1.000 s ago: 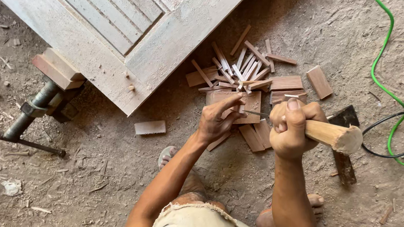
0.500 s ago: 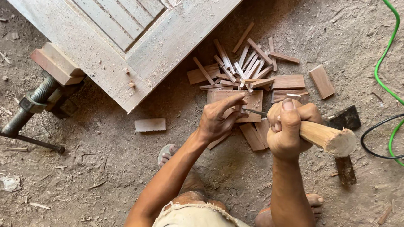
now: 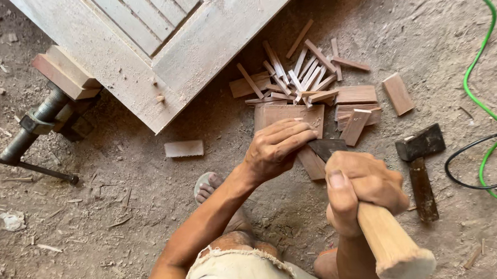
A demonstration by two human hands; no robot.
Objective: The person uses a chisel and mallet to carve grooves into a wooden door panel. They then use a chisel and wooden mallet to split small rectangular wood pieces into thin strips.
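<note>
1. A pale wooden door panel (image 3: 151, 28) fills the upper left, lying over the dirt floor (image 3: 109, 217).
2. A metal clamp (image 3: 34, 124) with wooden pads grips the panel's edge at nine o'clock from the hands.
3. A heap of thin wood strips and offcuts (image 3: 305, 82) lies at twelve o'clock from the hands, with one flat brown board (image 3: 288, 116) at its near edge.
4. A hammer (image 3: 421, 169) lies at three o'clock, just beside a green hose (image 3: 479, 86) and a black cable (image 3: 480, 156).
5. The right hand (image 3: 362, 185) has its fingers clamped round a thick pale wooden handle (image 3: 392, 246); its dark blade (image 3: 326, 148) points toward the board.
6. The left hand (image 3: 277, 147) rests its fingers together on the board, touching the blade.
7. A small block (image 3: 184, 148) lies alone at nine o'clock.
</note>
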